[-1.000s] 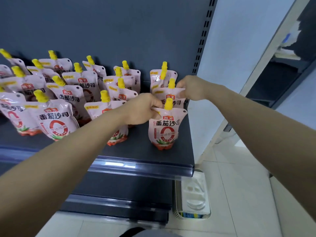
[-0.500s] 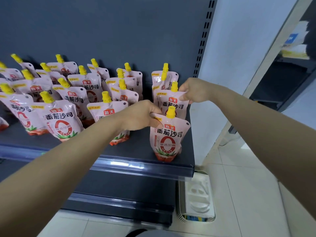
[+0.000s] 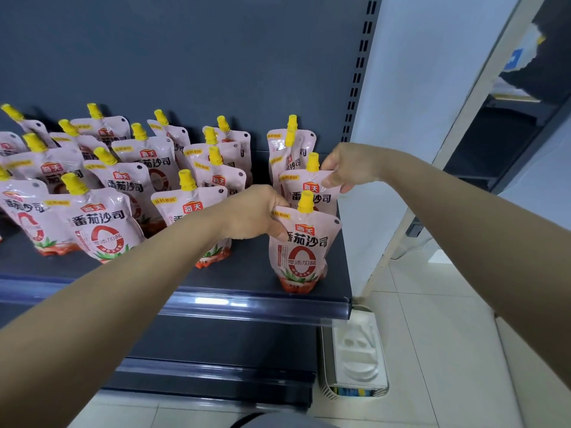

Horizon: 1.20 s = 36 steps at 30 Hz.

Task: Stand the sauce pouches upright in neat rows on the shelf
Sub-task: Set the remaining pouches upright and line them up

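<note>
Head view, looking down along both forearms at the shelf, dark grey, with a clear rail along its front lip. Both of my hands are in the rightmost column of sauce pouches. Left hand pinches the upper left corner of the front pouch: thumb on the printed face, fingers curled behind. That pouch stands upright near the shelf's front right corner, yellow cap up, label facing me, base on the shelf. Right hand pinches the top right corner of the second pouch, which is directly behind the front one and partly hidden by it; also upright, cap up. Behind that I count two more yellow caps, so rear pouches stand close to the back panel; I cannot tell whether they touch it. A gap of bare shelf separates this column from the other pouches to the left. Those stand in rough rows, several leaning left, caps tilted, spacing uneven. The nearest of them is half covered by my left wrist. A slotted upright runs up the right edge of the back panel. Below and right of the shelf, on the pale tiled floor, a wire basket holds a white moulded tray.
</note>
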Motion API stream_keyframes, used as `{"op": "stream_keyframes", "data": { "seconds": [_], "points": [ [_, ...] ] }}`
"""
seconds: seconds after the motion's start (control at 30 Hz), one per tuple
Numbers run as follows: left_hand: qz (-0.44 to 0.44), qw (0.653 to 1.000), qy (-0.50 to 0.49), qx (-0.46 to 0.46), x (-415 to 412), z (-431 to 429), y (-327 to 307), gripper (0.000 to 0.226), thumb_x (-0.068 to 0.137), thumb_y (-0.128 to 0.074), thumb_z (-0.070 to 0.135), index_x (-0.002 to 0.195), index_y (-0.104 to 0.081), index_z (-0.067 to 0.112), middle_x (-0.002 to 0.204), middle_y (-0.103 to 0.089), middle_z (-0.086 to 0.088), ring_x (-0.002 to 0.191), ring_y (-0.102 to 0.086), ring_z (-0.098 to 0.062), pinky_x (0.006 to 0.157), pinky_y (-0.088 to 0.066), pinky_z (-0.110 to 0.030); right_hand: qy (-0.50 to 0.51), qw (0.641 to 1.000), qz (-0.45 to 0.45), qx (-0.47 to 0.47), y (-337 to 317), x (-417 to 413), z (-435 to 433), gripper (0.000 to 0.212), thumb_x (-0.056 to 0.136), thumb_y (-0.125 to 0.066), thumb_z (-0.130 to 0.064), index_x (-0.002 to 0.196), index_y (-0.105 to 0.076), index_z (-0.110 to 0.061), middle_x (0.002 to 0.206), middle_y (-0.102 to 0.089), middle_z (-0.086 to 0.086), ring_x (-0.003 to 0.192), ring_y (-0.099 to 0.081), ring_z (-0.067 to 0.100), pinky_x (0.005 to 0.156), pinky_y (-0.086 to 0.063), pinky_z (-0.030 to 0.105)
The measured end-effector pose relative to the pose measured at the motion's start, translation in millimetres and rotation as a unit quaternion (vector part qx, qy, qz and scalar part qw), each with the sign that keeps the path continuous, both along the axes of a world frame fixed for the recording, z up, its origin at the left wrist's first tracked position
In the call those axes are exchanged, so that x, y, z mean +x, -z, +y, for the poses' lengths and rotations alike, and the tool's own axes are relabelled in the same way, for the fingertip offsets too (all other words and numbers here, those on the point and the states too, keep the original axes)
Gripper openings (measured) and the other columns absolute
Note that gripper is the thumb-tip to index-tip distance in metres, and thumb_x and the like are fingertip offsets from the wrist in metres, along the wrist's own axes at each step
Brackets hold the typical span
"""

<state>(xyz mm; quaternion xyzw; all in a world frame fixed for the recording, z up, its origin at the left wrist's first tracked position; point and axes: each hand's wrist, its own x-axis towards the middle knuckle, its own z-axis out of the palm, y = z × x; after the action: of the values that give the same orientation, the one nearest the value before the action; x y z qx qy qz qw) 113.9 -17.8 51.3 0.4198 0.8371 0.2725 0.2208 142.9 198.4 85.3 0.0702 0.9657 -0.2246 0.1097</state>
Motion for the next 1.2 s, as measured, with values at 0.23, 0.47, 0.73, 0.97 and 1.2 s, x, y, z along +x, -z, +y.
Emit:
{"op": "stream_keyframes", "data": {
  "seconds": [0.23,0.47,0.73,0.97,1.2],
  "points": [
    [0.019,0.999,0.034,0.019,1,6,-7,0.015,0.074,-0.075,0.014,0.089,-0.074,0.016,0.093,-0.075,0.006,0.087,-0.068,-0.006,0.081,-0.052,-0.022,0.004,1.000,-0.017,-0.008,1,0,0,0.018,0.086,-0.067,-0.019,0.102,-0.069,-0.010,0.087,-0.068,0.001,0.086,-0.068,0.023,0.083,-0.058,0.033],
    [-0.004,0.999,0.031,0.034,-3,2,-6,0.011,0.076,-0.074,0.019,0.084,-0.075,0.012,0.087,-0.075,0.001,0.083,-0.068,-0.007,0.079,-0.054,-0.023,0.009,1.000,-0.005,0.003,-1,1,3,0.024,0.089,-0.064,-0.018,0.105,-0.071,-0.001,0.101,-0.073,0.013,0.088,-0.070,0.026,0.086,-0.057,0.036],
    [0.003,0.999,0.044,0.024,-5,1,-11,0.021,0.078,-0.071,0.021,0.085,-0.073,0.001,0.092,-0.072,-0.017,0.088,-0.067,-0.027,0.086,-0.053,-0.042,0.011,1.000,-0.023,0.016,-4,-1,0,0.023,0.088,-0.065,-0.021,0.102,-0.072,-0.004,0.101,-0.074,0.009,0.090,-0.072,0.025,0.084,-0.059,0.035],
    [0.034,0.998,0.054,0.017,-11,-1,-11,0.025,0.078,-0.072,0.023,0.075,-0.070,-0.002,0.081,-0.067,-0.026,0.066,-0.057,-0.028,0.075,-0.052,-0.044,0.026,1.000,-0.001,-0.015,3,-3,-4,0.020,0.088,-0.065,-0.014,0.105,-0.071,-0.006,0.096,-0.071,0.005,0.089,-0.071,0.023,0.080,-0.060,0.031],
    [0.031,0.998,0.051,0.017,-16,-4,-10,0.023,0.077,-0.073,0.025,0.078,-0.072,0.002,0.084,-0.068,-0.025,0.068,-0.059,-0.027,0.078,-0.052,-0.046,0.028,0.999,-0.002,-0.024,5,-11,-12,0.018,0.087,-0.066,-0.016,0.102,-0.072,-0.008,0.093,-0.071,0.002,0.080,-0.072,0.015,0.069,-0.059,0.022]
  ]
}}
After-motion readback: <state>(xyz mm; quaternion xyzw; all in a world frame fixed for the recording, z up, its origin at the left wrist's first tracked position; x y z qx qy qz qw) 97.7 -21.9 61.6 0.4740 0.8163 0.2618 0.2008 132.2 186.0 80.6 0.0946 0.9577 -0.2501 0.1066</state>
